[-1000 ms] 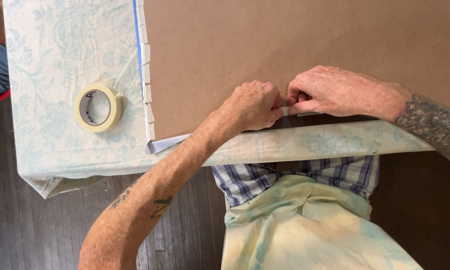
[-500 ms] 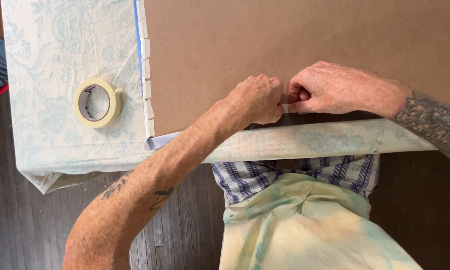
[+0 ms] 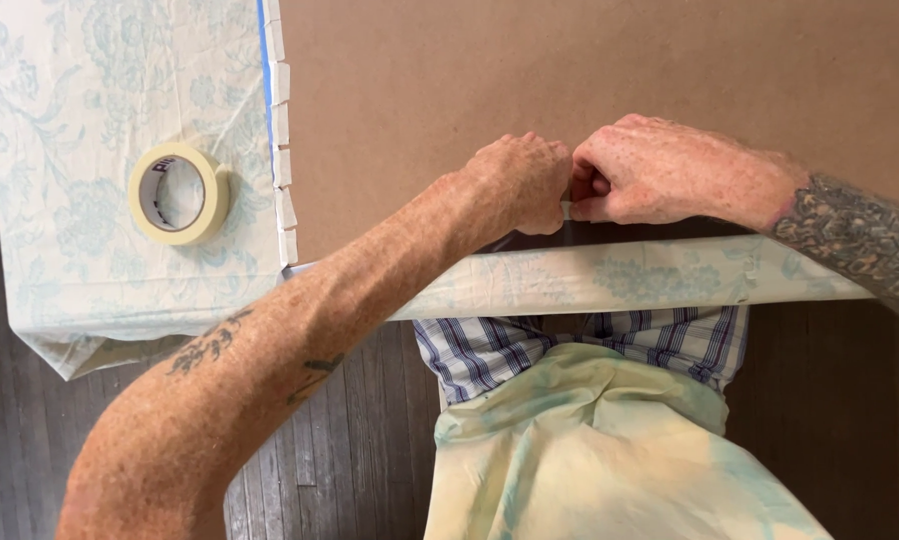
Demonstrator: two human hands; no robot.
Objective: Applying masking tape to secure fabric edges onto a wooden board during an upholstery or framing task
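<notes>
A: Hands first. Your left hand (image 3: 518, 182) and right hand (image 3: 660, 170) meet knuckle to knuckle at the near edge of the large flat brown cardboard sheet (image 3: 590, 80). State?

B: Both are curled tight. Between them you pinch a small pale strip of masking tape (image 3: 567, 209), right at the sheet's near edge, just above the folded rim of the pale blue floral tablecloth (image 3: 70, 90). How much of the strip is already stuck down I cannot tell; your fingers hide it.

A: Change against the earlier frames?

B: Small. Your left hand has closed in on your right; a second ago there was a slight gap between them, now they touch. Your right fist sits more closed over the strip. Your left forearm has also swung lower across the view.

A: Meaning?

B: My read: you're pressing or tearing one piece at the near edge, not moving to a new spot.

A: Rest of the scene?

B: Cream-coloured round roll of masking tape (image 3: 179, 192) lies flat on the cloth, well left of your hands, same place as before. Short white tape pieces (image 3: 284, 150) run down the sheet's left edge beside a blue strip.
</notes>
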